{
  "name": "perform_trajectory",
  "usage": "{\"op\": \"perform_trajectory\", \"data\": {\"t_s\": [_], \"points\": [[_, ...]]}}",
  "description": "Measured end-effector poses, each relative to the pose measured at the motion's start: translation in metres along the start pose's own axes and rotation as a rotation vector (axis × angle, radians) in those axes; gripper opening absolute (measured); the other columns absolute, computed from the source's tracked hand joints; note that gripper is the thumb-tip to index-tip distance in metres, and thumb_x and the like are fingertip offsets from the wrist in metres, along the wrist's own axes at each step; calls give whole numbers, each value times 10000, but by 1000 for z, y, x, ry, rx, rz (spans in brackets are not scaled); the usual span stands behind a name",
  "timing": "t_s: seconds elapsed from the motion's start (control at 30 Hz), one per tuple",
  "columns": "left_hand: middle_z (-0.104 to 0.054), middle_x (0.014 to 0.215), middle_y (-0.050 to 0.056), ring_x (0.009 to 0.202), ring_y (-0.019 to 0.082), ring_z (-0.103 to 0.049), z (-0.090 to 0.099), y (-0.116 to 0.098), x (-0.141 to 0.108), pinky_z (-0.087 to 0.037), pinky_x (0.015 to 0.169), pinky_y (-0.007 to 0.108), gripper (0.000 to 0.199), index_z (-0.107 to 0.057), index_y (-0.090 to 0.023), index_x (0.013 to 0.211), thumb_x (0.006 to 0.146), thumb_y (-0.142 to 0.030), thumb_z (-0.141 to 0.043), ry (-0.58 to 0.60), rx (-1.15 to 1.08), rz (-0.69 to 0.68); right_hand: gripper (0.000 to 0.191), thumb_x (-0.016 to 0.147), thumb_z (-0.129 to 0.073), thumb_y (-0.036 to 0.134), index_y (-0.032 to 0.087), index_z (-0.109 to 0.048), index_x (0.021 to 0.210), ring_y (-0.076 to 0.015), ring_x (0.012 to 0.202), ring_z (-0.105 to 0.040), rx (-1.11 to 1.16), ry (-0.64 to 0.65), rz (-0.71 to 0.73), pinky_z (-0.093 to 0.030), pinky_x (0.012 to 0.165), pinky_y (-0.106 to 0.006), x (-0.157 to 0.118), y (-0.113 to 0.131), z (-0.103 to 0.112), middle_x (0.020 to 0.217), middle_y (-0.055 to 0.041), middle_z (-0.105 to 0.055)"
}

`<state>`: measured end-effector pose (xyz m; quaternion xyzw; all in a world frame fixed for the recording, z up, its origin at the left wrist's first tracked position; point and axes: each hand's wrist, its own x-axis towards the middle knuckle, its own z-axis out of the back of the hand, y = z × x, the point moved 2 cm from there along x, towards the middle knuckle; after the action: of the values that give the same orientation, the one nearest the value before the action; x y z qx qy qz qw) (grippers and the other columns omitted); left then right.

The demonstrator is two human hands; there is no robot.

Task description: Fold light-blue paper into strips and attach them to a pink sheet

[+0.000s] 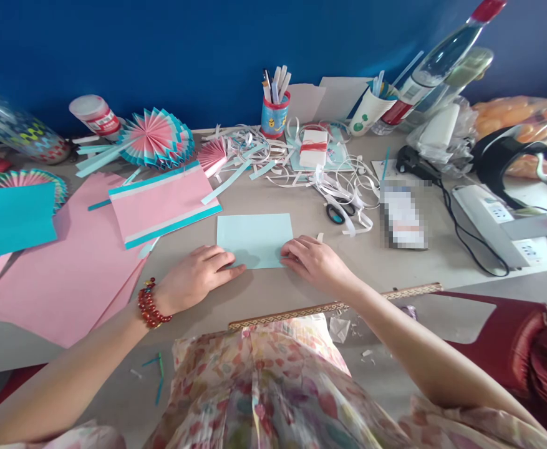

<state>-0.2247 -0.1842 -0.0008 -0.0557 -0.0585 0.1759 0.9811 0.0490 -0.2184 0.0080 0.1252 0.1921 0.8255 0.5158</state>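
Head view shows the pale blue paper [254, 232] lying flat on the grey table [362, 268], between the two hands; the left hand [196, 277], at eight o'clock of the paper, has its fingers bent and touches the near left corner; the right hand [317, 263], at four o'clock, has its fingers curled upon the near right corner; whether either one pinches the paper, I cannot tell; at ten o'clock lies the pink sheet with blue borders [168, 202]; at two, the scissors [343, 218]; at twelve, the pen cup [274, 118].
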Motion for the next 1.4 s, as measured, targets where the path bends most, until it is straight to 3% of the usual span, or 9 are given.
{"op": "perform_trajectory", "data": {"t_s": [0.23, 0.33, 0.43, 0.53, 0.77, 0.93, 1.1, 1.2, 1.4], "points": [[-606, 1100, 69, 1024, 218, -523, 6, -6, 6, -394, 908, 364, 341, -595, -234, 1246, 971, -129, -423, 43, 55, 8, 146, 983, -473, 255, 177, -596, 976, -219, 853, -532, -160, -116, 65, -431, 783, -322, -9, -1, -11, 930, -85, -633], [-605, 1066, 70, 984, 226, -511, 9, -11, 13, -379, 884, 370, 351, -549, -228, 1319, 997, -328, -453, 65, 63, 0, 136, 976, -482, 239, 175, -595, 1017, -226, 882, -533, -212, -171, 58, -441, 818, -343, -12, -1, -14, 994, -93, -632], [-593, 986, 64, 905, 241, -487, 7, -16, 19, -372, 825, 376, 607, -436, -251, 1440, 947, -605, -412, 69, 101, -12, 156, 974, -481, 236, 172, -598, 1056, -233, 905, -532, -229, -196, 65, -450, 841, -360, -12, 0, -15, 1035, -100, -632], [-577, 922, 61, 864, 244, -464, 5, -18, 23, -357, 797, 370, 710, -414, -267, 1461, 901, -699, -354, 62, 116, -4, 189, 979, -456, 212, 174, -603, 1091, -230, 928, -546, -201, -201, 74, -465, 864, -373, -17, -2, -14, 1057, -102, -634], [-573, 944, 62, 870, 243, -453, 5, -19, 24, -339, 795, 363, 737, -399, -310, 1468, 868, -736, -363, 87, 134, 6, 313, 979, -476, 253, 165, -566, 1265, -252, 1102, -563, -178, -254, 63, -458, 974, -425, -41, 3, -9, 1226, -127, -626], [-570, 982, 76, 905, 254, -463, 7, -19, 26, -347, 795, 370, 727, -459, -311, 1427, 844, -742, -402, 134, 185, 16, 613, 958, -481, 504, 148, -421, 1453, -293, 1353, -394, -234, -157, 151, -234, 1180, -521, -34, 38, -23, 1487, -108, -453], [-575, 993, 80, 920, 265, -475, 7, -22, 25, -375, 825, 401, 763, -477, -303, 1419, 827, -772, -363, 128, 189, 43, 691, 957, -444, 552, 129, -350, 1496, -295, 1396, -346, -283, -107, 111, -176, 1194, -539, -37, 46, -33, 1546, -94, -353], [-595, 1012, 80, 940, 267, -486, 9, -26, 15, -375, 927, 440, 768, -460, -261, 1439, 857, -751, -357, 97, 180, 90, 656, 965, -455, 509, 154, -336, 1504, -284, 1404, -339, -299, -103, 57, -171, 1196, -532, -48, 41, -31, 1551, -70, -343], [-629, 1128, 100, 1004, 275, -527, 12, -31, -27, -235, 1125, 556, 644, -494, -197, 1417, 944, -621, -387, 10, 237, 262, 667, 964, -479, 454, 166, -272, 1528, -272, 1407, -340, -302, -137, -56, -189, 1193, -511, -67, 35, -31, 1548, -71, -355]]}}
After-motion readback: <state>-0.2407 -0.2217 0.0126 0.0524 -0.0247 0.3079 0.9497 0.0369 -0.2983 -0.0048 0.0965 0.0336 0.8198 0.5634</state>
